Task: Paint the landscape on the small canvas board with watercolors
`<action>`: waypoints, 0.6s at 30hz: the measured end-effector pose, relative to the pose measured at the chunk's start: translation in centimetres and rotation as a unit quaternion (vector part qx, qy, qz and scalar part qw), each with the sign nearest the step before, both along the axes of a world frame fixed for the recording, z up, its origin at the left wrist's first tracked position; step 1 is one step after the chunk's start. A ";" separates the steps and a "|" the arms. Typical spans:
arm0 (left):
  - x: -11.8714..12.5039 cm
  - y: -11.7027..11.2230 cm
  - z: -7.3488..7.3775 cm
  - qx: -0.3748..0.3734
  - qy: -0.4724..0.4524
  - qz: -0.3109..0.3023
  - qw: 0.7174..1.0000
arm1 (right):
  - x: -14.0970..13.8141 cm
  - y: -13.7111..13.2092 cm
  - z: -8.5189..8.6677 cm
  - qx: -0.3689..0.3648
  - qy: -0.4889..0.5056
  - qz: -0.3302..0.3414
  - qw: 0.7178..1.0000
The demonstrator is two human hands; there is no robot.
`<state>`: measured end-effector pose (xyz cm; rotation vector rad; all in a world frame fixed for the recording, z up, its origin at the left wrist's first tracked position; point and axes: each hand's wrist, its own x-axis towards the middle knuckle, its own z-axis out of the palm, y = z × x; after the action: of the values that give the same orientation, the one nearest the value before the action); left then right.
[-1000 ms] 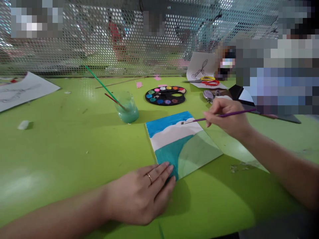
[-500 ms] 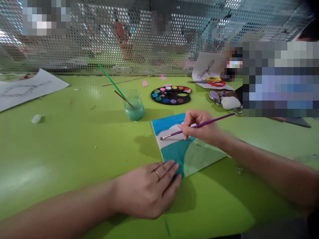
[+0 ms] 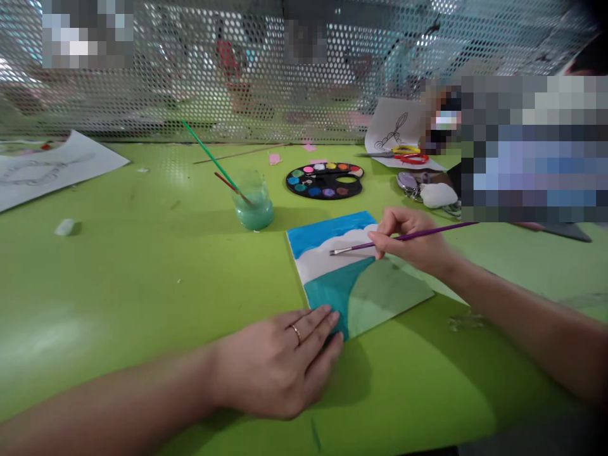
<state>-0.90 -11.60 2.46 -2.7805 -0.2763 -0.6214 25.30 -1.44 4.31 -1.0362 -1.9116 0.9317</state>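
A small painted canvas (image 3: 327, 288) lies on the green table, with a blue band at the top, a white scalloped band below, then teal and pale green areas. My left hand (image 3: 289, 361), a ring on one finger, lies with outstretched fingers over the canvas's lower left corner. My right hand (image 3: 411, 240) pinches a purple paintbrush (image 3: 427, 233). The brush's flat tip is over the white band; whether it touches the surface I cannot tell. Beyond the canvas sit a black paint palette (image 3: 325, 182) with several colours and a clear jar (image 3: 255, 212) of greenish water holding brushes.
Red and yellow scissors (image 3: 411, 156) lie by a sheet with a drawing (image 3: 396, 123). Keys with a white pendant (image 3: 437, 195) are at the right. Another drawing (image 3: 57, 164) lies at far left, a whitish lump (image 3: 65, 227) below it. A perforated metal screen (image 3: 190, 82) borders the table's back.
My right hand has moved right with the paintbrush, its tip shifting from the white band's left end toward the middle. My left hand stays on the canvas corner.
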 end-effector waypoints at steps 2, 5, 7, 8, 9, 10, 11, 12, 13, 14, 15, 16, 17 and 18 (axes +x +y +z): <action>0.0 0.0 0.0 -0.002 -0.001 -0.004 1.000 | 1.2 0.1 -0.2 0.003 0.003 -0.014 1.000; -0.1 0.0 0.0 -0.004 0.001 -0.007 1.000 | 2.9 0.4 -0.4 0.003 0.006 -0.045 0.999; -0.1 0.1 0.0 -0.006 0.006 -0.007 1.000 | 4.0 0.5 -0.6 0.005 0.014 -0.063 0.998; -0.1 0.0 0.0 -0.007 0.007 -0.007 1.000 | 4.5 0.6 -0.6 0.006 0.019 -0.071 0.997; -0.1 0.0 0.0 -0.008 0.007 -0.007 1.000 | 5.0 0.6 -0.7 0.005 0.025 -0.079 0.997; 0.0 0.0 0.0 -0.008 0.006 -0.007 1.000 | 5.6 0.7 -0.8 0.005 0.031 -0.087 0.996; 0.0 0.0 0.0 -0.008 0.005 -0.007 1.000 | 6.1 0.7 -0.9 0.004 0.036 -0.096 0.995; 0.0 0.0 0.0 -0.008 0.005 -0.006 1.000 | 6.6 0.7 -1.0 0.004 0.038 -0.104 0.994; 0.0 0.0 0.0 -0.008 0.006 -0.006 1.000 | 7.1 0.7 -1.1 0.005 0.038 -0.111 0.993; 0.0 0.0 0.1 -0.007 0.006 -0.007 1.000 | 7.6 0.7 -1.2 0.009 0.038 -0.119 0.992; 0.0 0.1 0.1 -0.006 0.006 -0.007 1.000 | 8.2 0.6 -1.3 0.014 0.036 -0.128 0.991; 0.0 0.1 0.1 -0.005 0.008 -0.007 1.000 | 8.7 0.6 -1.3 0.022 0.035 -0.138 0.990; 0.0 0.1 0.1 -0.004 0.008 -0.006 1.000 | 9.1 0.6 -1.3 0.026 0.032 -0.146 0.988; 0.0 0.1 0.1 -0.003 0.007 -0.005 1.000 | 9.5 0.6 -1.3 0.030 0.029 -0.155 0.987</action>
<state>-0.92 -11.48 2.59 -2.7931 -0.2621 -0.6050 34.83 -0.80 3.06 -1.2150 -1.6599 0.7145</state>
